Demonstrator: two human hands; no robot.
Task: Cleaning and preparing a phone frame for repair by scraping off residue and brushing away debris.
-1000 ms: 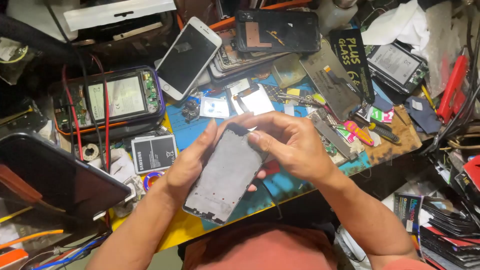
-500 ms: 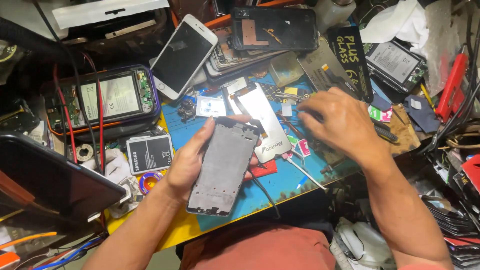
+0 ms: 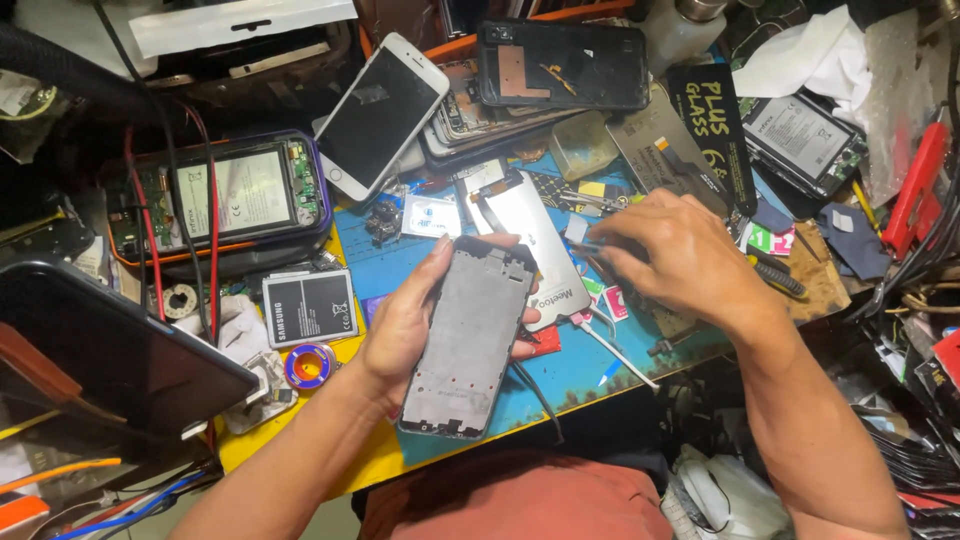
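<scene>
My left hand (image 3: 400, 335) grips a grey phone frame (image 3: 465, 345) from its left side, holding it tilted above the blue work mat (image 3: 590, 375). The frame's bare inner face points up at me. To the right of the frame's top end, my right hand (image 3: 680, 260) has its fingers pinched on a thin dark tool (image 3: 585, 245) that looks like tweezers. The tool tip points left over a silver phone back panel (image 3: 525, 225) lying on the mat behind the frame.
An opened phone with its battery showing (image 3: 230, 195), a loose battery (image 3: 310, 307) and a small blue reel (image 3: 307, 365) lie at left. A dark tablet (image 3: 110, 350) fills the near left. A white phone (image 3: 385, 115) and stacked phone parts (image 3: 560, 65) crowd the back.
My right hand left the phone frame, reached right among the tools, and came back left with a thin tool pinched in its fingers. The left hand kept hold of the frame.
</scene>
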